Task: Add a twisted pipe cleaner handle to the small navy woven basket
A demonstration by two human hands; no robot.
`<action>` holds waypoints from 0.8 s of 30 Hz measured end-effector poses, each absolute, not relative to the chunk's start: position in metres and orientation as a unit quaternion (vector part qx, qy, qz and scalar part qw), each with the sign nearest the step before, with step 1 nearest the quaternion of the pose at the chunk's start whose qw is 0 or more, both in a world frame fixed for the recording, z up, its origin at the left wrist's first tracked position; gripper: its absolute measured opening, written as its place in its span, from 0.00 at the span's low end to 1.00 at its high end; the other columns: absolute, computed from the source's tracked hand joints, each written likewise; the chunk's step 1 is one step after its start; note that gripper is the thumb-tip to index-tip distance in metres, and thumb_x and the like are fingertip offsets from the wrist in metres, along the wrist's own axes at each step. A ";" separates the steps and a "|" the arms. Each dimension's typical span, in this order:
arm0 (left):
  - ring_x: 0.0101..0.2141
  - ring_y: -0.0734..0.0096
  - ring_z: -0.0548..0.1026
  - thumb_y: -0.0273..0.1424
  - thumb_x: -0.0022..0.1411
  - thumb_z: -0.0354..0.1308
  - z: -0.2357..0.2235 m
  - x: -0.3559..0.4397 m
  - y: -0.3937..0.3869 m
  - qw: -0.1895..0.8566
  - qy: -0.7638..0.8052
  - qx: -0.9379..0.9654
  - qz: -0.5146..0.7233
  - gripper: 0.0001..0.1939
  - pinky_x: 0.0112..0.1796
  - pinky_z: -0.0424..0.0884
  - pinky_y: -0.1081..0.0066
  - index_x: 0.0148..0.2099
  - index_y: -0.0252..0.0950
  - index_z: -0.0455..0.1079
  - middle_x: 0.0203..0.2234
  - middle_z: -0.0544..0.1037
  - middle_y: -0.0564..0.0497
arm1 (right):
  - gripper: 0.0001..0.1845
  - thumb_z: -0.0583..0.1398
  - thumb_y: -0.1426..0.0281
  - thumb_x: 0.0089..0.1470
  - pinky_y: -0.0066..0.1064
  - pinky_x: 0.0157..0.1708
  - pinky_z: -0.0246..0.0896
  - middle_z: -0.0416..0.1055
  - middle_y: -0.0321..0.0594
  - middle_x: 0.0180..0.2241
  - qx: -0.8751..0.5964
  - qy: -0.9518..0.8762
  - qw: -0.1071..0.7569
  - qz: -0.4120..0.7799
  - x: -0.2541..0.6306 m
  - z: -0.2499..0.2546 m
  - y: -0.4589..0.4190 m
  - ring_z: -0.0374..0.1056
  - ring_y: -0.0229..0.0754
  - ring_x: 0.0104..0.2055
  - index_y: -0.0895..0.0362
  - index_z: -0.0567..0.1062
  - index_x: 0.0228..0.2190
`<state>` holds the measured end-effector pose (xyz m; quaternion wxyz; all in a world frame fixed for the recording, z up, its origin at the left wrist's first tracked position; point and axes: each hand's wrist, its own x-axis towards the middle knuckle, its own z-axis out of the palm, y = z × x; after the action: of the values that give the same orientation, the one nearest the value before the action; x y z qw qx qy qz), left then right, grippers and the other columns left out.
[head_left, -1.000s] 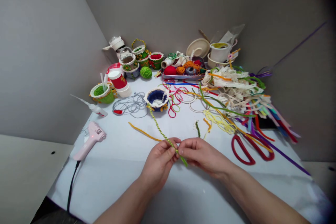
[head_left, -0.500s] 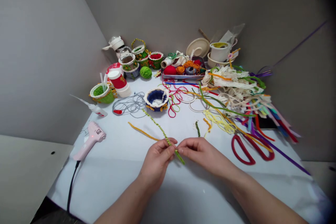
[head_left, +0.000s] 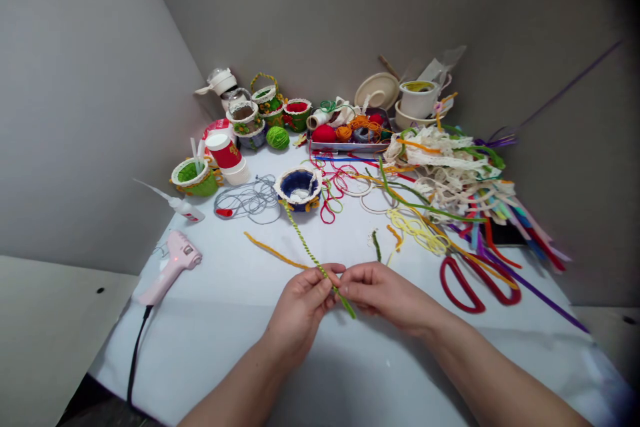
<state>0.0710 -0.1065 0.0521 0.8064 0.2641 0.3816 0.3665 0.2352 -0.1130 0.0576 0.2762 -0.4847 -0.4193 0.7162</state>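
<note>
My left hand (head_left: pixel 300 310) pinches the green-and-yellow twist (head_left: pixel 301 236), my right hand (head_left: pixel 387 293) too, nearer its close end; it slants away leftward, far tip perhaps touching the blue basket (head_left: pixel 306 181).

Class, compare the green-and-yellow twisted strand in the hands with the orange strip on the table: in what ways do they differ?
The twisted strand shows spiralling green and yellow stripes, while the orange strip is one plain colour. The twisted strand is pinched in the left hand, with the right hand at its near part; the orange strip lies on the table. Both are long and thin.
</note>
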 end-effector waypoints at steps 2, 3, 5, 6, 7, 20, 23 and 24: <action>0.32 0.76 0.66 0.31 0.56 0.63 0.052 0.071 -0.106 0.805 0.388 0.262 0.365 0.07 0.35 0.63 0.74 0.30 0.31 0.74 0.44 0.72 0.45 | 0.14 0.60 0.61 0.51 0.26 0.19 0.39 0.56 0.28 0.15 -0.495 -0.433 0.279 0.700 0.235 0.057 -0.113 0.47 0.30 0.18 0.60 0.73 0.23; 0.32 0.76 0.66 0.31 0.55 0.63 0.052 0.072 -0.106 0.803 0.392 0.260 0.365 0.07 0.34 0.62 0.74 0.31 0.31 0.75 0.43 0.72 0.45 | 0.15 0.60 0.61 0.52 0.26 0.20 0.40 0.57 0.28 0.15 -0.501 -0.446 0.281 0.687 0.235 0.056 -0.113 0.47 0.30 0.19 0.60 0.73 0.24; 0.33 0.76 0.66 0.32 0.55 0.63 0.051 0.073 -0.106 0.800 0.401 0.253 0.367 0.08 0.33 0.62 0.75 0.34 0.31 0.75 0.40 0.72 0.45 | 0.16 0.59 0.60 0.53 0.25 0.22 0.44 0.61 0.30 0.18 -0.505 -0.477 0.288 0.659 0.235 0.054 -0.113 0.51 0.31 0.20 0.60 0.74 0.24; 0.32 0.76 0.66 0.33 0.55 0.63 0.051 0.073 -0.106 0.798 0.406 0.250 0.368 0.09 0.33 0.62 0.75 0.36 0.32 0.75 0.38 0.72 0.46 | 0.16 0.59 0.60 0.54 0.25 0.24 0.47 0.64 0.32 0.20 -0.505 -0.490 0.293 0.647 0.235 0.053 -0.113 0.54 0.31 0.22 0.60 0.74 0.25; 0.32 0.77 0.66 0.33 0.55 0.64 0.050 0.073 -0.106 0.796 0.411 0.249 0.368 0.10 0.33 0.62 0.76 0.38 0.32 0.75 0.36 0.72 0.47 | 0.16 0.58 0.60 0.54 0.26 0.26 0.50 0.67 0.34 0.22 -0.505 -0.501 0.298 0.637 0.235 0.052 -0.113 0.56 0.33 0.24 0.61 0.75 0.26; 0.28 0.82 0.64 0.29 0.51 0.66 0.047 0.070 -0.108 0.792 0.406 0.259 0.376 0.06 0.34 0.62 0.75 0.31 0.32 0.74 0.40 0.70 0.49 | 0.16 0.60 0.59 0.53 0.25 0.22 0.43 0.60 0.30 0.19 -0.478 -0.466 0.286 0.687 0.236 0.058 -0.114 0.49 0.30 0.21 0.60 0.75 0.27; 0.30 0.80 0.65 0.29 0.52 0.65 0.048 0.070 -0.108 0.794 0.395 0.264 0.379 0.05 0.34 0.63 0.75 0.28 0.32 0.74 0.44 0.70 0.47 | 0.17 0.60 0.58 0.53 0.25 0.20 0.39 0.57 0.28 0.17 -0.465 -0.442 0.284 0.712 0.237 0.055 -0.115 0.48 0.29 0.20 0.60 0.74 0.27; 0.30 0.80 0.65 0.29 0.53 0.65 0.049 0.070 -0.108 0.796 0.393 0.264 0.378 0.05 0.34 0.63 0.74 0.28 0.32 0.74 0.45 0.70 0.47 | 0.16 0.61 0.58 0.53 0.25 0.20 0.40 0.57 0.28 0.17 -0.460 -0.435 0.285 0.720 0.238 0.054 -0.115 0.48 0.29 0.20 0.60 0.73 0.27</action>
<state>0.0702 -0.1084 0.0490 0.7955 0.2644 0.3931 0.3778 0.2376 -0.1145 0.0543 0.2854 -0.4599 -0.4351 0.7195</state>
